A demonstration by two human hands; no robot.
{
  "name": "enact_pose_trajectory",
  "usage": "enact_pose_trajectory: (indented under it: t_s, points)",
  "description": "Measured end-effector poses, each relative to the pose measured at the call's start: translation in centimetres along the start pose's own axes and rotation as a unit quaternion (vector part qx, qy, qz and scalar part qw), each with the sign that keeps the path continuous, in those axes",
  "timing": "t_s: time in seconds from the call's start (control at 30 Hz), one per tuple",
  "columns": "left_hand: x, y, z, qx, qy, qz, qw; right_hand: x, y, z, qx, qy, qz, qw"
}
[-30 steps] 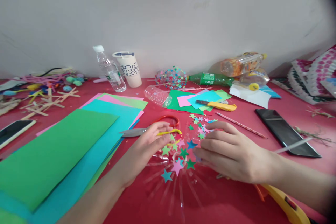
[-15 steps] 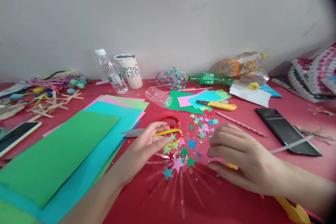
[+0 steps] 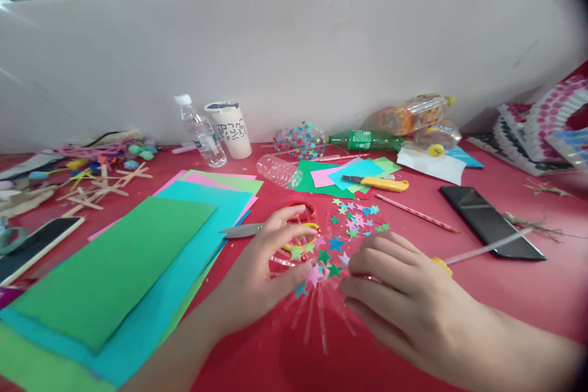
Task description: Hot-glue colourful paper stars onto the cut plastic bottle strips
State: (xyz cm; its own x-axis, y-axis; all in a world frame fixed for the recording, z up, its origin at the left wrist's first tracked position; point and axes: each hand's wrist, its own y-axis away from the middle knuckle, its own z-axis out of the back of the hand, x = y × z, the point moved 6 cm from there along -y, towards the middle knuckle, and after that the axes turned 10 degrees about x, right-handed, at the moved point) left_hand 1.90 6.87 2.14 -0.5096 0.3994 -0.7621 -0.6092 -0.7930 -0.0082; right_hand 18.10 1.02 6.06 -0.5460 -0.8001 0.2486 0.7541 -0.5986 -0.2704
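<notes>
A clear plastic piece cut into fanned-out strips (image 3: pixel 323 324) lies before me on the red table, with coloured paper stars (image 3: pixel 337 244) on it. My left hand (image 3: pixel 271 266) is open at its left side, fingers spread and thumb tip at a pink star (image 3: pixel 314 274). On the other side, my right hand (image 3: pixel 399 288) has its fingers curled together at the plastic's edge; what they pinch, if anything, is hidden. Scissors (image 3: pixel 243 231) with red and yellow handles lie partly behind my left hand. A yellow part with a translucent stick (image 3: pixel 487 246) shows beyond my right hand.
Coloured paper sheets (image 3: pixel 138 257) lie at left, near a phone (image 3: pixel 41 245). Farther back are a water bottle (image 3: pixel 202 138), a cup (image 3: pixel 232 128), a green bottle (image 3: pixel 367 140) and a yellow cutter (image 3: pixel 381 184). Another phone (image 3: pixel 491 220) is at right.
My right hand has moved left, closer to the plastic piece, and its fingers have drawn together. My left hand has spread its fingers more. The view has tilted slightly up.
</notes>
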Motion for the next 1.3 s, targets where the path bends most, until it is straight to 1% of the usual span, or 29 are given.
enact_pose_trajectory:
  t_s: [0.07,0.1,0.17,0.23,0.27,0.33,0.4,0.47,0.53,0.57,0.63,0.73,0.8,0.83,0.9,1.03,1.13,1.17,1.23,1.3]
  points:
    - [-0.4,0.1,-0.5,0.016,-0.023,-0.012,1.000,0.2,-0.7,-0.5,0.008,0.021,-0.003,1.000]
    - [-0.6,0.2,-0.5,0.012,-0.029,-0.016,0.999,0.4,-0.9,-0.8,0.011,0.037,0.007,0.999]
    - [-1.0,0.4,-0.2,-0.014,-0.047,-0.030,0.998,1.2,-1.1,-1.3,0.013,0.074,0.044,0.996]
    - [-1.3,0.8,0.6,-0.058,-0.074,-0.045,0.995,2.1,-0.8,-1.7,0.006,0.100,0.078,0.992]
    - [-1.3,1.0,1.1,-0.082,-0.087,-0.047,0.992,2.3,-0.5,-1.8,0.001,0.108,0.082,0.991]
    - [-0.9,1.4,2.3,-0.124,-0.087,-0.035,0.988,2.5,0.1,-1.9,0.000,0.125,0.067,0.990]
    - [0.6,1.5,3.1,-0.135,-0.031,0.012,0.990,2.4,0.6,-2.2,0.024,0.142,0.052,0.988]
    - [2.7,1.3,3.1,-0.117,0.071,0.085,0.987,1.9,1.1,-2.6,0.064,0.143,0.044,0.987]
    - [4.4,1.0,2.3,-0.088,0.182,0.150,0.968,1.4,1.3,-2.9,0.090,0.129,0.039,0.987]
    - [5.0,0.8,1.8,-0.072,0.227,0.169,0.956,1.1,1.4,-2.9,0.093,0.124,0.035,0.987]
    - [5.7,0.5,0.8,-0.040,0.295,0.186,0.937,0.7,1.4,-3.0,0.094,0.117,0.032,0.988]
    - [6.1,0.0,-0.6,0.008,0.363,0.190,0.912,0.4,1.4,-3.1,0.094,0.103,0.026,0.990]
    - [6.3,-0.2,-1.2,0.035,0.402,0.191,0.895,0.5,1.4,-3.2,0.096,0.099,0.036,0.990]
    - [6.4,-0.2,-1.3,0.041,0.416,0.188,0.889,0.6,1.3,-3.2,0.097,0.100,0.046,0.989]
    - [6.4,-0.4,-1.2,0.035,0.435,0.172,0.883,0.9,0.9,-3.2,0.099,0.100,0.060,0.988]
    - [5.9,-0.5,-0.7,0.019,0.452,0.134,0.882,1.9,-0.4,-3.1,0.094,0.096,0.070,0.988]
    - [5.7,-0.5,-0.4,0.018,0.456,0.124,0.881,3.3,-1.2,-2.9,0.086,0.091,0.106,0.986]
    - [5.6,-0.4,-0.3,0.016,0.453,0.123,0.883,3.6,-1.3,-2.7,0.073,0.089,0.121,0.986]
    - [5.6,-0.1,0.2,0.013,0.426,0.125,0.896,3.7,-1.1,-1.9,0.025,0.075,0.142,0.987]
    - [5.7,0.4,0.8,0.014,0.362,0.138,0.922,2.1,-0.7,-0.8,-0.026,0.044,0.115,0.992]
